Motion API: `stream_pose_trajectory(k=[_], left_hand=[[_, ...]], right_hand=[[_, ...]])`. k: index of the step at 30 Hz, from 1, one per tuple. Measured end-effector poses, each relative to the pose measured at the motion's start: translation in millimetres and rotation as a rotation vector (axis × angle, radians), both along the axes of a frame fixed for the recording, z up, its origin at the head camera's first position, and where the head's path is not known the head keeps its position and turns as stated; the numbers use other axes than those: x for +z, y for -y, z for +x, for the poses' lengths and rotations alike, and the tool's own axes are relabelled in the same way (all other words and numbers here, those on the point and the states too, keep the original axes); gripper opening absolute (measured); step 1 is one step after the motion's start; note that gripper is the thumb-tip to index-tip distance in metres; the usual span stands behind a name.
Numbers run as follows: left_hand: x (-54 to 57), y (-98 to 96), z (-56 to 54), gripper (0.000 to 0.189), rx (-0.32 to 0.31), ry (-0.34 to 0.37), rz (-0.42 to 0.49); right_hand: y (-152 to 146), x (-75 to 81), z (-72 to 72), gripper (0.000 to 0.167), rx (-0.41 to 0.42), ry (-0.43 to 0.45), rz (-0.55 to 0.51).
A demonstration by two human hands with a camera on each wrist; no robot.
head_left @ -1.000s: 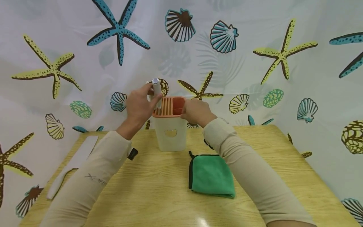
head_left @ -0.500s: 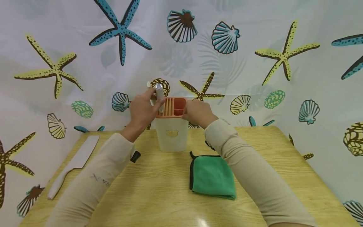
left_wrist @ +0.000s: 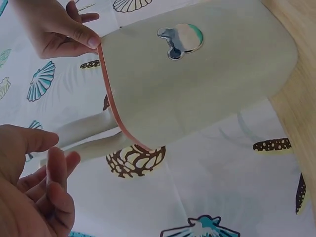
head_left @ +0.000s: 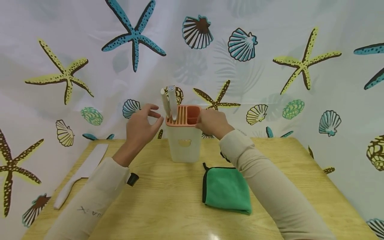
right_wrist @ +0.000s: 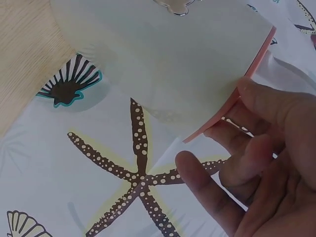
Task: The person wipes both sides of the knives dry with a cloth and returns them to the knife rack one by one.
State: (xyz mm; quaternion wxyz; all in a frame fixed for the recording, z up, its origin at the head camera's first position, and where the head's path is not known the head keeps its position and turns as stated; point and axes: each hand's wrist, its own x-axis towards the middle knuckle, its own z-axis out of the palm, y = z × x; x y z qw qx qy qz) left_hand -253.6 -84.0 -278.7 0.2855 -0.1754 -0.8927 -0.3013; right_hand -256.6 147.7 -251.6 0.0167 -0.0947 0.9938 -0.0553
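Pinches the edge of a slotted orange-red plastic top (head_left: 180, 125) between thumb and fingers of the right hand (head_left: 213, 122), near four o'clock on the rim, with the spare fingers loosely bent away from the wall. Under that top, standing upright at twelve o'clock on the pale yellow wood-grained table (head_left: 168, 203): a tall, rounded, white plastic knife holder (head_left: 184, 153), with a shiny bear-head-shaped patch (head_left: 184, 143) on the front.

Grasps nothing with the left hand (head_left: 141, 126), at nine o'clock of the holder, thumb and fingers parted and gently bent, just beside two slim white handles (head_left: 173, 104) but with a narrow gap in the head view. Both handles upright side by side in slots near ten o'clock of the top, tilted slightly toward eleven, one with a silvery end cap; lower ends hidden inside. At three o'clock of the top, a wide open red compartment (head_left: 192, 111).

Between four and five o'clock of the holder, flat on the table, a folded green cloth (head_left: 226, 190) with black edging and a small black loop. Farther off, between eight and nine o'clock, a white broad-bladed cleaver (head_left: 91, 161), blade toward one o'clock, handle toward seven.

Wears long beige sleeves (head_left: 271, 181). Faces, at twelve o'clock, white hanging fabric (head_left: 264, 16) printed with starfish and shells.
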Motion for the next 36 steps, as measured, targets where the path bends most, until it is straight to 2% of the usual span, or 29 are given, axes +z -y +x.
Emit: stream_pose_trajectory(k=[8,13,17,22,26,29,32,36], left_hand=[[-13.2,38.3,31.5,0.029,-0.013,0.089,-0.038],[-27.2,66.1,56.9,0.026,0.000,0.190,-0.077],[-42.8,97.4,74.1,0.027,0.036,0.293,-0.113],[-66.1,146.7,88.0,0.037,0.091,0.473,-0.179],[-81.4,189.5,95.6,0.049,0.149,0.660,-0.224],[-88.6,217.4,98.9,0.057,0.195,0.774,-0.268],[-94.1,239.3,101.5,0.064,0.238,0.852,-0.319],[-100.9,260.0,104.7,0.075,0.295,0.916,-0.362]], right_hand=[[0,-10.7,2.2,0.030,0.012,0.002,-0.028],[0,-18.1,0.4,0.030,0.044,-0.017,0.001],[-12,-25.0,7.1,0.039,0.120,-0.051,0.012],[-38,-41.0,32.8,0.057,0.200,-0.076,-0.005],[-54,-61.8,63.7,0.054,0.253,-0.037,-0.016],[-64,-79.0,87.0,0.051,0.270,0.018,-0.040],[-71,-92.4,105.3,0.051,0.251,0.079,-0.060],[-76,-105.2,117.2,0.060,0.232,0.136,-0.055]])
